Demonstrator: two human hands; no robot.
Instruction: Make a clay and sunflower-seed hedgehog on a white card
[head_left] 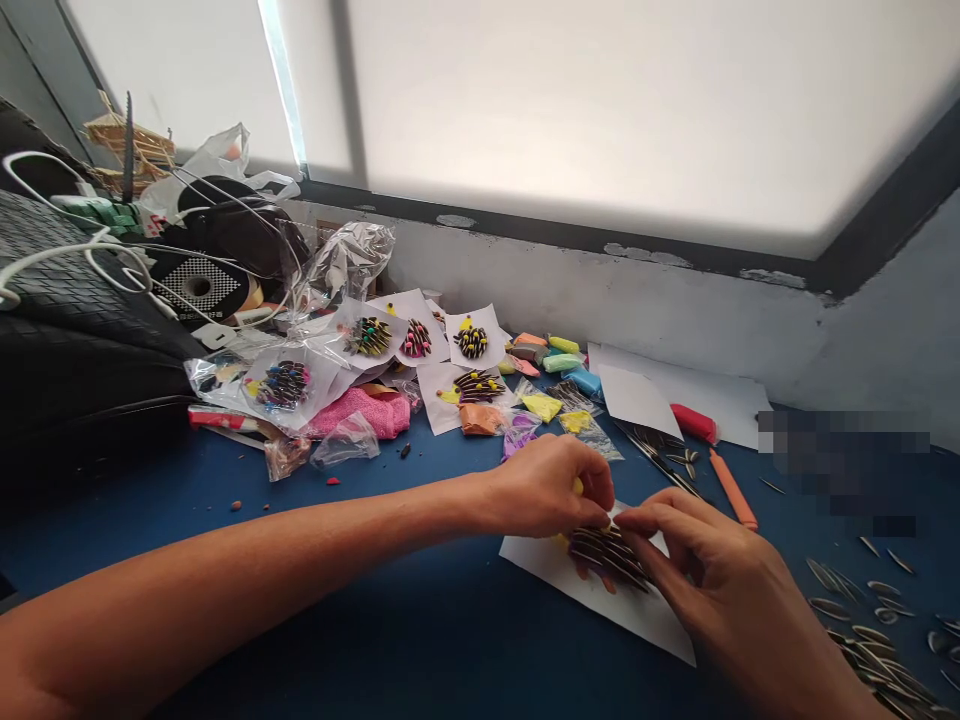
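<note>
A hedgehog figure with sunflower-seed spines (609, 556) lies on a sheet of white paper (536, 562) between my hands. My left hand (551, 487) is closed in a pinch above the figure's upper edge, and a bit of yellow clay (577, 487) peeks out between its fingers. From the right, my right hand (720, 565) reaches over the paper, thumb and forefinger pressed together at the top of the spines. The two sets of fingertips nearly meet. Whatever sits in the right fingertips is too small or hidden to name.
Similar seed hedgehogs on paper (471, 343) lie at the back, beside wrapped clay packets (562, 362) and a pink cloth (364, 412). Scissors (660, 462), an orange stick-shaped piece (733, 488) and white sheets (641, 400) are behind my right hand. Loose sunflower seeds (874, 655) cover the right side.
</note>
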